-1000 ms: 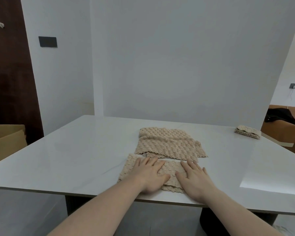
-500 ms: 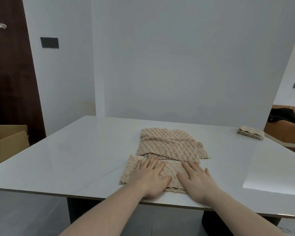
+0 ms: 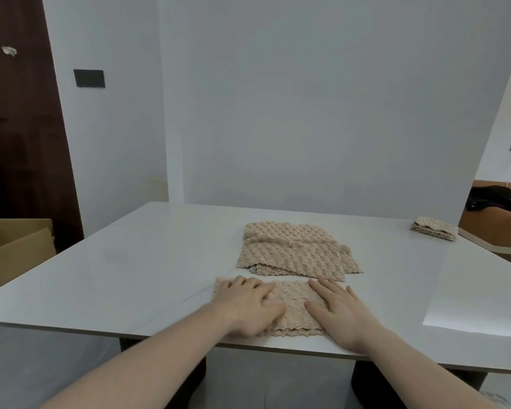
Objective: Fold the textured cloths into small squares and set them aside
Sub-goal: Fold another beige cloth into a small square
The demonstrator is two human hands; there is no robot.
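A beige textured cloth (image 3: 294,302) lies folded into a strip near the front edge of the white table (image 3: 130,270). My left hand (image 3: 248,305) presses flat on its left part, and my right hand (image 3: 341,311) presses flat on its right end; both have straight fingers. Just behind lies a pile of loose beige textured cloths (image 3: 292,249). A small folded stack of the same cloth (image 3: 432,228) sits at the table's far right corner.
A cardboard box (image 3: 12,249) stands left of the table. A white panel wall (image 3: 307,113) rises behind the far edge. A brown seat with a dark garment (image 3: 496,216) is beyond the right corner. A bright patch lies on the table's right side.
Both hands have slid slightly apart along the folded strip, the left toward its left end. The camera view has shifted a little.
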